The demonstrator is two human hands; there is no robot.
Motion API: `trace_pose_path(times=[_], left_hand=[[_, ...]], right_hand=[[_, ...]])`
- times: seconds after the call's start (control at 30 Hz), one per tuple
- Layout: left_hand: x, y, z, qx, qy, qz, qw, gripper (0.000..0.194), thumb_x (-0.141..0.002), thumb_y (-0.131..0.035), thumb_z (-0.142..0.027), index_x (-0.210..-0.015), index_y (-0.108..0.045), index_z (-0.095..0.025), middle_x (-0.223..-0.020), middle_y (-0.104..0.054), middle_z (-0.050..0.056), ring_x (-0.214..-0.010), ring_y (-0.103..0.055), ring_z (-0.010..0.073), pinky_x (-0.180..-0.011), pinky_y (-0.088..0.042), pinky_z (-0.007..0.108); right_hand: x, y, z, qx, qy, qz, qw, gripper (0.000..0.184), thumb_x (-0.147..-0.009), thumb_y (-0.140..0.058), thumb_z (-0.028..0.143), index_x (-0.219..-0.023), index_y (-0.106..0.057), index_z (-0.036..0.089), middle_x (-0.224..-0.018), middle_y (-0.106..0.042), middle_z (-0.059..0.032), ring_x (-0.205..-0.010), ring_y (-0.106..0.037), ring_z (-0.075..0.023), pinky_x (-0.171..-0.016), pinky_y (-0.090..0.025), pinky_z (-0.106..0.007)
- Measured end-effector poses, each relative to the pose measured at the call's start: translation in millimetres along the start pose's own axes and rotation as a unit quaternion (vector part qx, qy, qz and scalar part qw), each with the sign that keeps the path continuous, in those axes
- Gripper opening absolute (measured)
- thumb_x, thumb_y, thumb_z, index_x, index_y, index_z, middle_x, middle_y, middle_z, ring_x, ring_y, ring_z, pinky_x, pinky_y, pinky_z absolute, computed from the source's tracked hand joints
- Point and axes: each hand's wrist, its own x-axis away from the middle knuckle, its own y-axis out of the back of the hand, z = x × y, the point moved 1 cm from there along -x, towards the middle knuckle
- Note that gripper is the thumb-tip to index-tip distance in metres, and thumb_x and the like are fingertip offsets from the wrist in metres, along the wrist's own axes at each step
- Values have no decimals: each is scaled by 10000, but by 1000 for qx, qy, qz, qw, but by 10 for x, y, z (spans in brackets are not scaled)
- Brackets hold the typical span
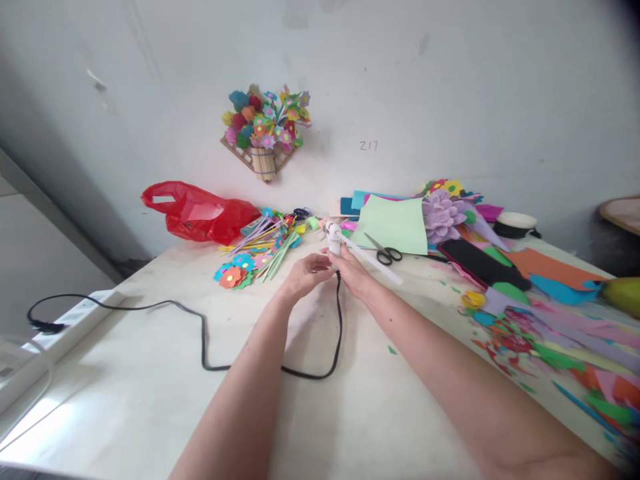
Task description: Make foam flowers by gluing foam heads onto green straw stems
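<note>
I have both bare hands out over the middle of a pale counter (165,400). The fingers of my right hand (351,272) are grasping a white glue gun (333,233), which is held upright between the hands; a translucent glue stick (375,260) juts from it, slanting down to the right. My left hand (305,275) is curled just beside the handle, and I cannot tell whether its fingers grip it. A black cord (341,320) drops from the handle and loops leftward under the left forearm toward a white power strip (80,330). Beyond the hands to the left, I see foam flowers (234,277), a bundle of thin paper strips (280,255) and a red plastic bag (200,213). To the right, black-handled scissors (389,256) lie partly across a pale green sheet (393,223); farther right are a dark phone (483,263) and a spread of colorful scraps (517,340). A flower arrangement (267,127) hangs on the wall (450,87).
</note>
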Motion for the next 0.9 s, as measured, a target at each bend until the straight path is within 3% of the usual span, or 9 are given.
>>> trace_pose_path(times=[0.17, 0.43, 0.6, 0.73, 0.9], left_hand=[[-23, -102, 22, -53, -8, -120, 991, 291, -639, -588, -219, -917, -592, -135, -818, -654, 60, -713, -591, 141, -662, -454, 256], [94, 216, -41, -210, 37, -162, 963, 217, -672, -522, -231, -839, -622, -135, -679, -633, 22, -631, -555, 129, -590, -404, 235], [240, 732, -111, -288, 60, -227, 928, 228, -687, -510, -293, -822, -625, -150, -685, -625, 14, -644, -551, 132, -575, -374, 221], [505, 1291, 45, -351, 156, -288, 877, 228, -675, -509, -321, -781, -616, -150, -648, -611, 11, -610, -548, 134, -539, -348, 217], [878, 1876, 381, -402, 277, -301, 819, 257, -670, -512, -359, -805, -618, -169, -708, -648, 50, -660, -583, 178, -522, -354, 230]], right_hand=[[68, -117, -5, -54, 16, 29, 998, 332, -833, -424, 385, -1111, -517, 229, -1139, -564, -40, -1064, -500, -141, -898, -391, -276], [29, -330, 17, -10, -19, 124, 992, 386, -852, -406, 406, -1218, -424, 285, -1152, -553, -25, -1018, -523, -143, -757, -451, -249], [-43, -590, 82, 39, -14, 164, 986, 404, -866, -385, 392, -1249, -416, 267, -1157, -552, -51, -942, -557, -133, -731, -454, -238], [-87, -816, -83, 150, 13, 158, 976, 357, -847, -438, 323, -1167, -516, 184, -1056, -611, -67, -918, -569, -145, -768, -441, -252], [3, -1077, -207, 345, 146, 176, 910, 248, -779, -497, 196, -984, -636, 190, -987, -655, -63, -891, -588, -167, -786, -410, -248]])
